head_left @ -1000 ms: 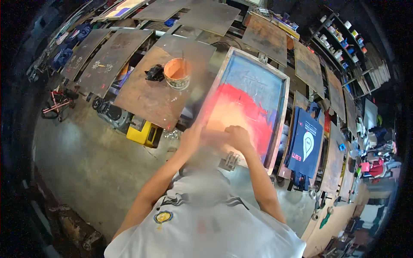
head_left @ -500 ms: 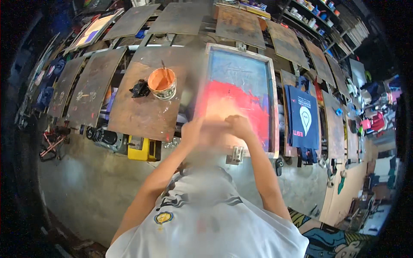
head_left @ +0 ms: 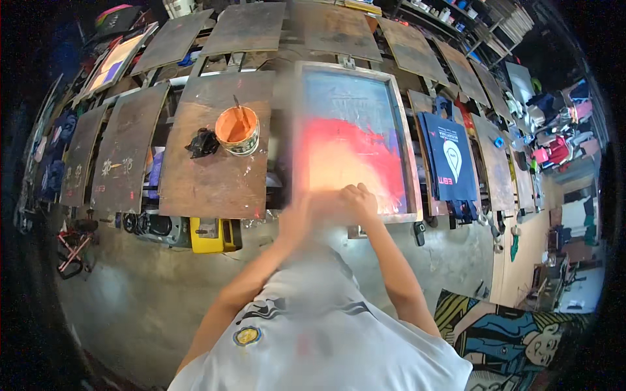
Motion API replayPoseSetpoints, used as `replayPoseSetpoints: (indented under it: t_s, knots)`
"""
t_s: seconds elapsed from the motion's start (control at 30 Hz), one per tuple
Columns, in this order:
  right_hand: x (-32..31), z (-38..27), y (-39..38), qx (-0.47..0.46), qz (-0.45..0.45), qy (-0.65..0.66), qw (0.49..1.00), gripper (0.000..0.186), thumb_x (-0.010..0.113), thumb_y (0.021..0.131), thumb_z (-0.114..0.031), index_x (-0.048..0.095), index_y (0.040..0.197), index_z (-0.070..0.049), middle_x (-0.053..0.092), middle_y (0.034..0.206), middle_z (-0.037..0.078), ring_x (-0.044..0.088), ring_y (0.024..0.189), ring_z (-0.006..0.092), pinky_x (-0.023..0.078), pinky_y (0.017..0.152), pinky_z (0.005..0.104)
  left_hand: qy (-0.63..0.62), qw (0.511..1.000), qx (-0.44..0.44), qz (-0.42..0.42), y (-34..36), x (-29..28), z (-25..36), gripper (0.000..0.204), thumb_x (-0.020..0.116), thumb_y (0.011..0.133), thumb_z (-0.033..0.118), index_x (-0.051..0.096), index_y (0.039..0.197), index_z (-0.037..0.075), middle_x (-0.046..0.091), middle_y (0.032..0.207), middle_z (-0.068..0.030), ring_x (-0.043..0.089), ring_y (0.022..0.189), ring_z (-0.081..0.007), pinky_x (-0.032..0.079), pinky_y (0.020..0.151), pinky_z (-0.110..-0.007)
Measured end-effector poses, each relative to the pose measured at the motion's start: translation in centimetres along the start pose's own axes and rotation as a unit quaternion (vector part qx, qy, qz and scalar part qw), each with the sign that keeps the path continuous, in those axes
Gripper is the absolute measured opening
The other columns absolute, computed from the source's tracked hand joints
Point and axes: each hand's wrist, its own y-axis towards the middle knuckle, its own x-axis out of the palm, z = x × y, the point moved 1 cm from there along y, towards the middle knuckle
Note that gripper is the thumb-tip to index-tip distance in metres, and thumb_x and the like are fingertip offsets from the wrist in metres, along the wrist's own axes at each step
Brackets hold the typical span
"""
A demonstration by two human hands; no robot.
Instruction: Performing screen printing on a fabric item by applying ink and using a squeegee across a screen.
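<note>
A wooden-framed printing screen [head_left: 399, 140] lies in front of me, its blue mesh partly covered with red and orange ink [head_left: 345, 156]. At the screen's near end my right hand [head_left: 360, 203] is closed, knuckles up, on one end of a squeegee [head_left: 328, 199]. My left hand [head_left: 297, 218] grips the other end; this hand and much of the squeegee are blurred. To the left, an orange-smeared bucket [head_left: 237, 132] of orange ink stands on a wooden board, with a stick tilted in it. A crumpled black plastic bag [head_left: 203, 143] touches its side.
Dark blue tote bags [head_left: 450, 156] with a white print lie on a board just right of the screen. More wooden boards [head_left: 130, 146] run in rows left, right and behind. A yellow machine part [head_left: 212, 234] sits below the left board. Shelves with bottles [head_left: 437, 14] stand far right.
Both hands have drawn the squeegee toward me, closer to the screen's near edge. The orange area above it shows larger. My view has shifted slightly to the right.
</note>
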Motion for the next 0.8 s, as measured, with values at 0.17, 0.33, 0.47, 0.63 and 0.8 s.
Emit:
replayPoseSetpoints:
  t_s: [0.17, 0.33, 0.47, 0.63, 0.8]
  knots:
    - [-2.2, 0.3, -0.7, 0.0, -0.098, 0.035, 0.995, 0.012, 0.07, 0.065, -0.02, 0.067, 0.077, -0.017, 0.066, 0.082, -0.002, 0.061, 0.075, 0.0224, 0.053, 0.067, 0.035, -0.059, 0.998, 0.012, -0.034, -1.7, -0.6, 0.6, 0.036, 0.07, 0.083, 0.017, 0.052, 0.113, 0.007, 0.063, 0.104, -0.0198, 0.065, 0.078, -0.0413, 0.051, 0.066, -0.05]
    - [-2.9, 1.4, 2.1, 0.009, -0.176, 0.063, 0.982, 0.017, 0.071, 0.068, -0.025, 0.07, 0.082, -0.017, 0.07, 0.089, 0.0, 0.065, 0.083, 0.0235, 0.054, 0.073, 0.0375, -0.043, 0.998, 0.034, -0.039, 0.7, -1.0, -0.5, 0.037, 0.071, 0.084, 0.021, 0.051, 0.112, 0.007, 0.065, 0.099, -0.0196, 0.065, 0.079, -0.041, 0.051, 0.065, -0.05]
    - [-0.6, 5.9, 5.6, -0.04, -0.296, 0.048, 0.953, 0.02, 0.072, 0.072, -0.03, 0.071, 0.086, -0.016, 0.07, 0.097, 0.003, 0.066, 0.092, 0.0263, 0.054, 0.077, 0.0413, 0.016, 0.993, 0.065, -0.096, 5.7, -1.9, -0.6, 0.04, 0.071, 0.084, 0.029, 0.05, 0.109, 0.006, 0.066, 0.091, -0.0183, 0.065, 0.079, -0.0415, 0.051, 0.065, -0.05]
    - [1.2, 8.0, 12.7, -0.03, -0.323, -0.024, 0.945, 0.022, 0.071, 0.072, -0.032, 0.07, 0.086, -0.015, 0.069, 0.096, 0.005, 0.065, 0.093, 0.0278, 0.054, 0.077, 0.0438, 0.155, 0.983, 0.009, -0.097, 13.0, 0.9, -4.1, 0.042, 0.07, 0.085, 0.033, 0.049, 0.11, 0.006, 0.065, 0.095, -0.0182, 0.065, 0.082, -0.042, 0.051, 0.068, -0.05]
    - [4.8, 9.0, 13.0, 0.024, -0.12, -0.024, 0.992, 0.014, 0.066, 0.075, -0.025, 0.07, 0.085, -0.016, 0.066, 0.092, 0.005, 0.063, 0.095, 0.0281, 0.056, 0.074, 0.0434, 0.141, 0.99, 0.004, 0.017, 15.6, 0.7, -2.7, 0.034, 0.062, 0.087, 0.016, 0.05, 0.117, 0.006, 0.062, 0.1, -0.0201, 0.063, 0.088, -0.0423, 0.05, 0.074, -0.052]
